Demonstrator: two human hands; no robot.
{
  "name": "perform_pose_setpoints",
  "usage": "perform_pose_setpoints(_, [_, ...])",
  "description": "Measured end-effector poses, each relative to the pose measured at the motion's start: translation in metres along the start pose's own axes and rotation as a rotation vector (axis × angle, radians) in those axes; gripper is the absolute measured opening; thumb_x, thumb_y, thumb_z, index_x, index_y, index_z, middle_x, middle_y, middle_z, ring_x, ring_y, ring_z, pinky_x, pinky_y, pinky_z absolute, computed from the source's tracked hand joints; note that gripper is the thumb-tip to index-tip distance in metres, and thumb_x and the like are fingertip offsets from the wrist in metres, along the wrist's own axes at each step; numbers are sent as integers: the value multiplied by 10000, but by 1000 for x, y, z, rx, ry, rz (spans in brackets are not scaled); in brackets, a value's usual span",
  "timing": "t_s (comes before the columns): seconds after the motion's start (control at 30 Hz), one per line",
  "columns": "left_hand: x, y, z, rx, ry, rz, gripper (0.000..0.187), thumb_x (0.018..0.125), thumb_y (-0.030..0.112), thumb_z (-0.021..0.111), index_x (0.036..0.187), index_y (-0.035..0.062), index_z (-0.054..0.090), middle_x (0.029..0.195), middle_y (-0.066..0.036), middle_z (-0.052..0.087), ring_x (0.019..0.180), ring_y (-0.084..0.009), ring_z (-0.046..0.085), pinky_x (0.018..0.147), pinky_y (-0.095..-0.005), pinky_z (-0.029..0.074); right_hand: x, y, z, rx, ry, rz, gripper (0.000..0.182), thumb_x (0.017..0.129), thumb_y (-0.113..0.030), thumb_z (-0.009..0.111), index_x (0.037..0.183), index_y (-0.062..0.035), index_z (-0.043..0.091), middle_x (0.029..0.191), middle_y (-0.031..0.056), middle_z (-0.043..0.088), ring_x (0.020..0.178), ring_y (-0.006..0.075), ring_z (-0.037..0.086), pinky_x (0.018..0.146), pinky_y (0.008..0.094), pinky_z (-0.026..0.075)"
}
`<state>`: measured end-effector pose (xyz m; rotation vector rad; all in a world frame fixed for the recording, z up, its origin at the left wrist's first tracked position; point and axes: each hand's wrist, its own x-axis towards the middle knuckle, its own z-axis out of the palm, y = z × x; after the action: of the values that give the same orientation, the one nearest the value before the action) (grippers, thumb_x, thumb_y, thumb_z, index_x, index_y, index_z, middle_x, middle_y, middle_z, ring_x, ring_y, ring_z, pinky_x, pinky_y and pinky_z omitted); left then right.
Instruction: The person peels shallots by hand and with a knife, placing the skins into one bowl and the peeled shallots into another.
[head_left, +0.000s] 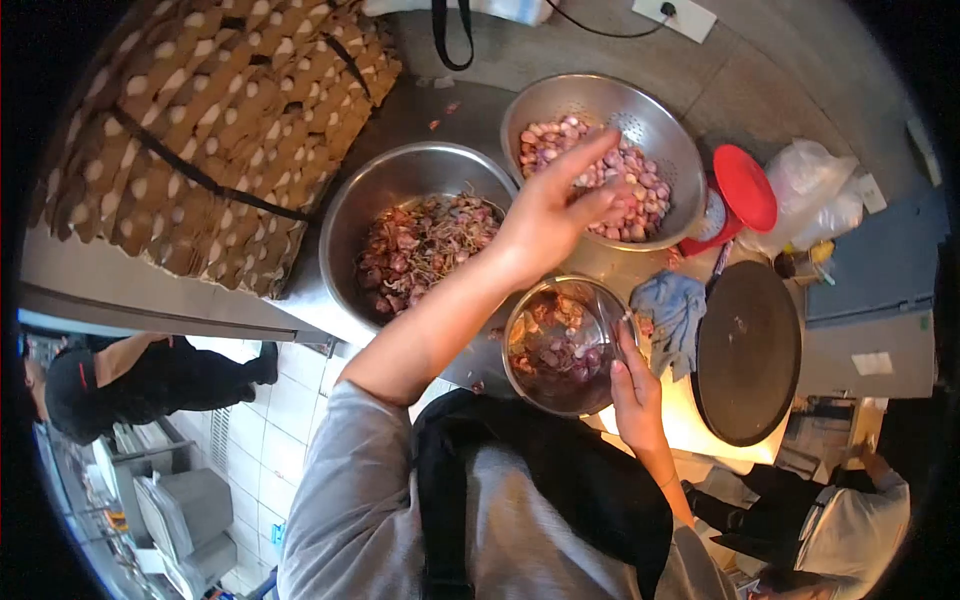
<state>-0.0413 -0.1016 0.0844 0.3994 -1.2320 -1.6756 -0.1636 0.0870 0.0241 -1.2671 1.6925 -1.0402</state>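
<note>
My left hand (565, 205) reaches over the perforated metal colander (655, 112), fingers spread, with nothing visible in them. Peeled pink shallots (640, 190) fill the colander's lower part, partly hidden by that hand. Below, close to my body, a smaller metal bowl (520, 382) contains brownish skins and a few purple shallots (575, 358). My right hand (637, 390) is closed at this bowl's right rim, thumb toward the inside; a small pale spot at its fingertips is too small to name. Left of my forearm, a large metal basin (345, 205) contains unpeeled shallots with dry roots (430, 240).
Stacked egg trays (200, 130) stand at the left, bound with black straps. Right of the bowls are a red scale (745, 190), a blue-grey cloth (668, 312), a round black tray (748, 355) and plastic bags (805, 190). Other people stand at the lower left and lower right.
</note>
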Motion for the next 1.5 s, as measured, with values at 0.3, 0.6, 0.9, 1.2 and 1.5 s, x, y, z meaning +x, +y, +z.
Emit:
perform_pose_setpoints(0.3, [22,25,-117,856,-17,-90,144,760,41,609,902,20,611,821,-28,625,743,-104,573,774,-238,450,4,-3,-1,-237,7,-166,409,873,-152,440,1259,-30,382,1100,244,526,982,332,554,794,320,431])
perform_pose_setpoints(0.6, [-40,-45,-207,1636,-514,-531,260,600,138,695,841,69,626,791,-112,635,759,-238,611,705,-323,468,3,-4,-3,-288,-15,-115,387,866,-160,460,1234,-48,418,934,233,590,811,335,607,681,330,466])
perform_pose_setpoints(0.9, [-31,-33,-187,995,-318,-500,306,665,166,715,932,84,590,969,-59,594,934,-205,557,769,-331,437,2,-2,0,-278,17,-165,384,865,-159,465,1228,-44,419,950,218,593,835,320,609,701,323,467])
perform_pose_setpoints(1.2, [-31,-38,-169,1920,-175,-265,371,639,130,649,996,107,552,1001,-138,525,945,-300,523,796,-386,435,0,-6,1,-301,21,-115,383,865,-164,469,1225,-43,421,958,212,592,836,315,608,704,325,464])
perform_pose_setpoints(1.5, [-42,-45,-147,1575,-493,-273,289,689,43,552,977,62,567,1008,-165,532,871,-333,559,740,-402,460,3,-5,2,-289,17,-165,379,863,-161,475,1220,-41,430,934,209,597,795,291,620,684,312,463])
